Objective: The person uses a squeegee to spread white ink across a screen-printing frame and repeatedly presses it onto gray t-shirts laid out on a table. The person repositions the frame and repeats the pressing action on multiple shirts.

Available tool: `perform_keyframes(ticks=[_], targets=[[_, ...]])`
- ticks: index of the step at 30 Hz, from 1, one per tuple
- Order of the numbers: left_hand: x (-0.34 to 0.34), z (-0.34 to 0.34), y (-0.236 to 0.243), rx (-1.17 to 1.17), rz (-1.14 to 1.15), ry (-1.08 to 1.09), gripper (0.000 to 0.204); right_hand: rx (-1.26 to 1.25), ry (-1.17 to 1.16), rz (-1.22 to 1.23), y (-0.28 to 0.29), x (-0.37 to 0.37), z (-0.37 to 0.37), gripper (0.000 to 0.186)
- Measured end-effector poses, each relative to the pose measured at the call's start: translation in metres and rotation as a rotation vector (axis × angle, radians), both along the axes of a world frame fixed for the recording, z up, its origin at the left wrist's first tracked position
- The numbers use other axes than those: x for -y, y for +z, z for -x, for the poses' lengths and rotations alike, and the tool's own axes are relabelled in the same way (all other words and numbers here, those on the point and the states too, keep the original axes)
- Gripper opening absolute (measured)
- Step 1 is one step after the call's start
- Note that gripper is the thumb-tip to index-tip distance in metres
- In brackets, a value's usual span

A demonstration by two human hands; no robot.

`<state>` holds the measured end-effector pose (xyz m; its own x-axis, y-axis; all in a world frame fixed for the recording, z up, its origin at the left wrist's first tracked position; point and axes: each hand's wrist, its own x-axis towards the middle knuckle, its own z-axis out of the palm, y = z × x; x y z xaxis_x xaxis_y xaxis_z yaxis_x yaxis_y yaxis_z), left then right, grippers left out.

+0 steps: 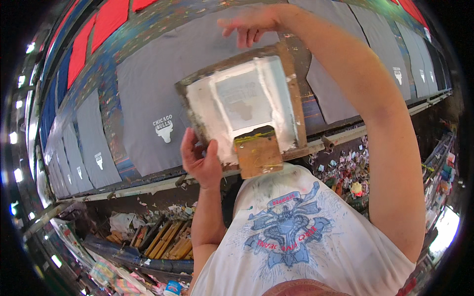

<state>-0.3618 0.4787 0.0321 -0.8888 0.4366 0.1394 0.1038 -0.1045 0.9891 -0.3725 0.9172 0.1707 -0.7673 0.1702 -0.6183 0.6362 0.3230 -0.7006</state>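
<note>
A wooden-framed printing screen [291, 111] is tilted over a dark grey fabric panel [143, 74], close to my shirt. Its mesh carries a faint design inside white-smeared borders. On the near end of the screen rests a squeegee [259, 153] with a wooden handle and a dark, yellow-stained edge. My left hand [202, 160] is curled at the screen's near left corner, thumb and fingers about the frame's edge. Beyond the far edge of the frame, my right hand [252, 27] reaches leftward over the grey fabric, fingers apart and slightly bent, holding nothing.
Grey panels with white bull-head prints, such as this left one [98, 143], line the long table. Red fabric pieces [109, 22] lie at the far left. A metal rail [123, 192] follows the near edge. Below are wooden frames [168, 239] and scattered scraps [345, 170].
</note>
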Motion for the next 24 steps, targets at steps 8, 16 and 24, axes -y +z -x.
perform_keyframes(ticks=[8,16,24], targets=[[0.109,0.07,0.04,0.023,-0.006,0.243,0.073,-0.498,-0.186,-0.308,0.02,-0.009,-0.088,0.074],[0.2,0.107,0.052,0.017,-0.023,0.424,0.072,-0.551,-0.456,-0.299,-0.029,0.192,-0.209,0.02],[0.228,0.101,0.047,0.024,-0.046,0.359,0.075,-0.811,-0.045,-0.271,-0.055,0.319,-0.205,0.012]])
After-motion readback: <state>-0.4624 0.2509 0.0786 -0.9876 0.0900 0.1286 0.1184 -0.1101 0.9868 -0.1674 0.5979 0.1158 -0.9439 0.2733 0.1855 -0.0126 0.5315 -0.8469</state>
